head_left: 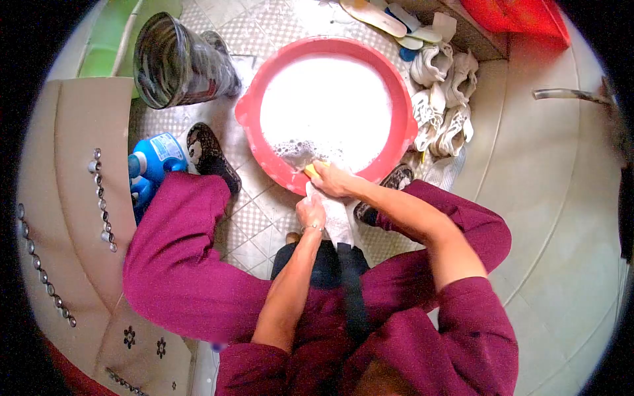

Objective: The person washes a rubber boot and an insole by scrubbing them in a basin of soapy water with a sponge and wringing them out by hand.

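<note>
A red basin point(249, 125) full of white suds stands on the floor before me. At its near rim, my right hand point(335, 180) is closed on a small yellow thing point(312, 171), perhaps a sponge or brush. Just below, my left hand point(310, 212) is closed round a white item point(313, 192) that runs up toward the yellow thing; its shape is mostly hidden by the fingers. A wet white cloth-like piece point(338, 221) hangs or lies just right of my left hand, below the basin.
White shoes point(456, 129) stand right of the basin, with insoles point(374, 18) above them. At the left are a dark bucket point(158, 63) and blue bottles point(160, 155). A red bag point(522, 18) is at the top right, and a beige padded panel point(79, 198) at far left.
</note>
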Available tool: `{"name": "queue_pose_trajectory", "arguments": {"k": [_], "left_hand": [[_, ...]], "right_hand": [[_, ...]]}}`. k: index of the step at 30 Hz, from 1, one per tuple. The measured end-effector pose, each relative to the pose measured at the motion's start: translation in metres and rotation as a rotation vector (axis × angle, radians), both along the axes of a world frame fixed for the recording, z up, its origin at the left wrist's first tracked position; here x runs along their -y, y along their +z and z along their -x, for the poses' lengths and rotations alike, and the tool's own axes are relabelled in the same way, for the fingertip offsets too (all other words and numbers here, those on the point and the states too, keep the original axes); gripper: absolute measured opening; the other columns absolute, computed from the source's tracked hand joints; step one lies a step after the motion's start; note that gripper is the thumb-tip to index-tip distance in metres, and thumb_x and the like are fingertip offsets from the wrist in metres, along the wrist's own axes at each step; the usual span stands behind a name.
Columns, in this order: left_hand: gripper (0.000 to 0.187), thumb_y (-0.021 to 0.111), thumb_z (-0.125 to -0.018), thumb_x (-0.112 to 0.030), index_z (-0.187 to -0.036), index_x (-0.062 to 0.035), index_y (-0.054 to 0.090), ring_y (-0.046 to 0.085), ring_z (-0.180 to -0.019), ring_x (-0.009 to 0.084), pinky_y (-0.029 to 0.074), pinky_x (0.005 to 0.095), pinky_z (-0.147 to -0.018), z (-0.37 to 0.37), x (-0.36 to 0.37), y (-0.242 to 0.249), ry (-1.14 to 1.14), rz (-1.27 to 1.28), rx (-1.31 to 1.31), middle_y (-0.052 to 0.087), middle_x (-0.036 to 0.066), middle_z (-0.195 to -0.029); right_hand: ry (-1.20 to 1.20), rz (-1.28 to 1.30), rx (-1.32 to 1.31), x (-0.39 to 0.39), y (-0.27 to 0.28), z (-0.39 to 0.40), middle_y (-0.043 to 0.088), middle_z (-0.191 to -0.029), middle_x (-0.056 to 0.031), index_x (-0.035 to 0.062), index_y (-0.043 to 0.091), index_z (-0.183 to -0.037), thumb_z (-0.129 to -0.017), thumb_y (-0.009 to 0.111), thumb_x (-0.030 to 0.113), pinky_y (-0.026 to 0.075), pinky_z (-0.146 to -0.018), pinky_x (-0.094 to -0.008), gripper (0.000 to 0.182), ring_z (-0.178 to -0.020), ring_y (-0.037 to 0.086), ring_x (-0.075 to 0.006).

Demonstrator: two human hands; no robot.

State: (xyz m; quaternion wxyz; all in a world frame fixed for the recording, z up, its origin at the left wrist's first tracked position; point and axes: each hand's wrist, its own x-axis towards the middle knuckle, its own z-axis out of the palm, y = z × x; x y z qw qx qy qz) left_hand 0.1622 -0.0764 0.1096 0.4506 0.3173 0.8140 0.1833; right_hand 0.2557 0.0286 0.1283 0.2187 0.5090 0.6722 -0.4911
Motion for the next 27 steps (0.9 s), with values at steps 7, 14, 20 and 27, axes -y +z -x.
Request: {"name": "queue_pose_trajectory", "arguments": {"k": [7, 14, 20, 27], "left_hand": [[0.029, 0.049, -0.075, -0.021, -0.069, 0.0057, 0.058, 0.055, -0.068, 0.0399, 0.041, 0.0439, -0.062, -0.001, 0.003, -0.004, -0.016, 0.019, -0.007, 0.055, 0.026, -0.067], [0.031, 0.049, -0.076, -0.021, -0.066, 0.007, 0.056, 0.057, -0.061, 0.0312, 0.042, 0.0397, -0.059, -0.007, 0.003, -0.005, 0.051, -0.016, -0.024, 0.057, 0.022, -0.063], [0.029, 0.051, -0.073, -0.022, -0.067, 0.0061, 0.057, 0.055, -0.065, 0.0384, 0.041, 0.0429, -0.059, -0.004, -0.004, 0.002, 0.106, 0.051, -0.012, 0.055, 0.026, -0.067], [0.032, 0.048, -0.075, -0.022, -0.068, 0.0072, 0.057, 0.057, -0.063, 0.034, 0.042, 0.041, -0.06, -0.003, -0.007, 0.005, 0.004, 0.017, -0.08, 0.056, 0.024, -0.064]], "right_hand": [[0.036, 0.112, -0.167, -0.023, 0.052, -0.033, 0.055, -0.093, -0.024, 0.0076, 0.036, -0.118, -0.08, 0.039, 0.041, 0.042, -0.076, -0.0441, 0.05, -0.088, 0.053, -0.0381], [0.02, -0.03, -0.067, -0.007, -0.014, -0.012, 0.054, -0.091, -0.0248, 0.0054, 0.037, -0.114, -0.082, 0.039, 0.036, 0.041, -0.075, -0.0449, 0.045, -0.087, 0.053, -0.0382], [-0.049, 0.048, -0.127, -0.03, 0.049, -0.03, 0.055, -0.087, -0.0248, 0.0062, 0.039, -0.113, -0.081, 0.041, 0.039, 0.043, -0.07, -0.0439, 0.046, -0.079, 0.056, -0.0358], [0.03, 0.005, -0.225, 0.003, -0.017, -0.012, 0.056, -0.083, -0.024, 0.0036, 0.037, -0.114, -0.082, 0.04, 0.034, 0.042, -0.071, -0.0457, 0.045, -0.078, 0.055, -0.0391]]}}
